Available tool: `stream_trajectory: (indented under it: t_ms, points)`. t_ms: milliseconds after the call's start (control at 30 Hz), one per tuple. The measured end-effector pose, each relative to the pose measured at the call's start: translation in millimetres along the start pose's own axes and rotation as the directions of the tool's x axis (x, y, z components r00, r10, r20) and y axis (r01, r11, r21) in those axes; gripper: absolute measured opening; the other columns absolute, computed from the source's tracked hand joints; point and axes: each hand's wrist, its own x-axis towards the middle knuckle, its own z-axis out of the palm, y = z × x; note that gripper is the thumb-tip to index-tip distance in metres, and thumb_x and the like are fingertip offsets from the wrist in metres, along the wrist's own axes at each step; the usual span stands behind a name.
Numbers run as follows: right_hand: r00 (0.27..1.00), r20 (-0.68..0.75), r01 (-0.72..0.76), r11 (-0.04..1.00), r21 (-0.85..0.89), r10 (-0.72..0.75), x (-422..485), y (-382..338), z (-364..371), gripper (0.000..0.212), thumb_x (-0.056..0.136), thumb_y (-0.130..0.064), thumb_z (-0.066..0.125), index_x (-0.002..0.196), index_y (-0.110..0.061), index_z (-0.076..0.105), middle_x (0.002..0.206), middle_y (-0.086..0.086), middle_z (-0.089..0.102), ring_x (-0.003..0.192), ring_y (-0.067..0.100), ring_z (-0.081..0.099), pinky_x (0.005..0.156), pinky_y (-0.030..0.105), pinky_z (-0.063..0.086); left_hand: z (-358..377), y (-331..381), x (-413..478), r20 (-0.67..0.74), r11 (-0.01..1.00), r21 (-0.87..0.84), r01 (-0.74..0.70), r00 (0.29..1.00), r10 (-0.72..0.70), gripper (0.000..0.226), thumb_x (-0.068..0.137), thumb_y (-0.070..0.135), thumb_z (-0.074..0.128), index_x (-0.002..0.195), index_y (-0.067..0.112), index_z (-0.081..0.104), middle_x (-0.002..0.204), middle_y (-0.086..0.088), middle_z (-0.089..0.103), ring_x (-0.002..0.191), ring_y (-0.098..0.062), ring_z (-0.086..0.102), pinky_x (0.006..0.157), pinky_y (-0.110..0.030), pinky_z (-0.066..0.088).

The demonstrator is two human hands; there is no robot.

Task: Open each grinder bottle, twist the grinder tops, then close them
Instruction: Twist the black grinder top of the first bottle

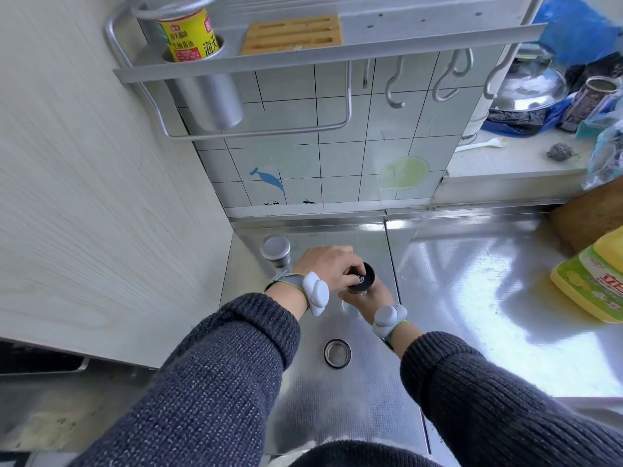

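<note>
A grinder bottle with a black grinder top [365, 277] stands on the steel counter, its glass body mostly hidden by my hands. My left hand [328, 266] grips the black top from the left. Under it, my right hand [367, 298] wraps the bottle's body. A round metal cap [337, 353] lies open side up on the counter, nearer to me than the bottle. A second grinder bottle [275, 251] with its silver cap on stands to the left, near the wall corner.
A yellow detergent bottle [593, 284] lies at the counter's right edge. The wall rack [236, 67] above holds a yellow sauce can and a wooden block, with hooks beside it. Pots and bags crowd the raised ledge at the upper right. A wood-grain panel borders the left.
</note>
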Motion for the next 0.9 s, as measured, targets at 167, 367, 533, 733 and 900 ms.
stream_trajectory:
  t_ms: [167,367,533,733,900]
  points:
    - [1.000,0.004,0.026,0.998,-0.055,-0.026,0.7,0.7,-0.6,0.021,0.086,-0.007,0.070,0.089,-0.026,0.061,0.076,-0.020,0.060,0.074,-0.003,0.055,0.072,0.014,0.044,-0.1,5.8,0.3,-0.050,0.999,0.046,-0.011,0.999,0.013,0.016,0.092,0.042,0.062,0.099,0.030,0.070,0.088,0.014,0.052,0.088,-0.019,0.059,0.069,-0.031,0.038]
    - [0.998,0.028,0.059,0.998,-0.023,-0.059,1.3,0.2,-1.4,0.021,0.086,0.000,0.068,0.095,-0.019,0.064,0.090,-0.002,0.065,0.086,0.011,0.057,0.084,0.031,0.046,8.7,0.0,-2.3,-0.074,0.995,-0.080,0.064,0.995,-0.070,0.016,0.086,0.044,0.068,0.101,0.038,0.071,0.083,0.013,0.051,0.084,-0.014,0.058,0.067,-0.030,0.038]
    - [0.999,-0.022,-0.044,0.999,0.000,0.044,1.0,2.0,0.9,0.035,0.084,-0.005,0.071,0.096,-0.036,0.063,0.090,-0.005,0.069,0.083,0.013,0.062,0.080,0.030,0.048,7.1,-3.6,-1.8,-0.057,0.991,-0.101,0.082,0.994,-0.088,0.016,0.085,0.035,0.067,0.099,0.040,0.073,0.077,0.015,0.049,0.084,-0.013,0.059,0.066,-0.029,0.038]
    - [0.997,-0.031,-0.075,0.997,0.012,0.076,-0.1,4.2,1.0,0.032,0.081,-0.011,0.074,0.108,-0.026,0.065,0.102,0.007,0.075,0.095,0.023,0.069,0.086,0.037,0.053,9.9,-1.2,-2.5,-0.120,0.994,-0.055,0.095,0.988,-0.101,0.017,0.086,0.046,0.069,0.088,0.029,0.067,0.078,0.013,0.048,0.081,-0.015,0.057,0.060,-0.028,0.031]
    - [1.000,-0.012,-0.009,1.000,0.004,0.009,-2.4,-2.2,0.7,0.031,0.081,-0.008,0.071,0.099,-0.032,0.065,0.093,-0.004,0.071,0.090,0.015,0.065,0.091,0.044,0.053,15.0,-4.5,-4.6,-0.092,0.975,-0.195,0.103,0.988,-0.123,0.019,0.086,0.036,0.069,0.104,0.040,0.073,0.082,0.013,0.053,0.082,-0.011,0.057,0.069,-0.030,0.045]
